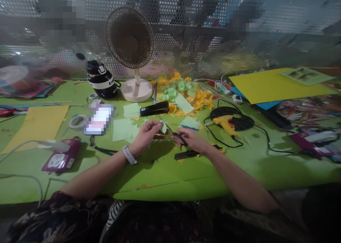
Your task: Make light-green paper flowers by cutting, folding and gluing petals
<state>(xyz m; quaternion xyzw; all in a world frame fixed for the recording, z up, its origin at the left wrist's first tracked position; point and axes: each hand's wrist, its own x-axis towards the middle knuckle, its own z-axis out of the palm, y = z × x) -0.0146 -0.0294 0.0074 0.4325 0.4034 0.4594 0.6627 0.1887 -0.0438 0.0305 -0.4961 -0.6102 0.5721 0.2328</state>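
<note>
Pointing forward and leftward — scissors (179, 136), long axis diagonal, beside green paper (163, 128).

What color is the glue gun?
The glue gun is yellow-orange with a black cord; it shows in the head view.

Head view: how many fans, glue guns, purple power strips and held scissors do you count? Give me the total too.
Fan: 1
Glue gun: 1
Purple power strips: 2
Held scissors: 1
Total: 5
</note>
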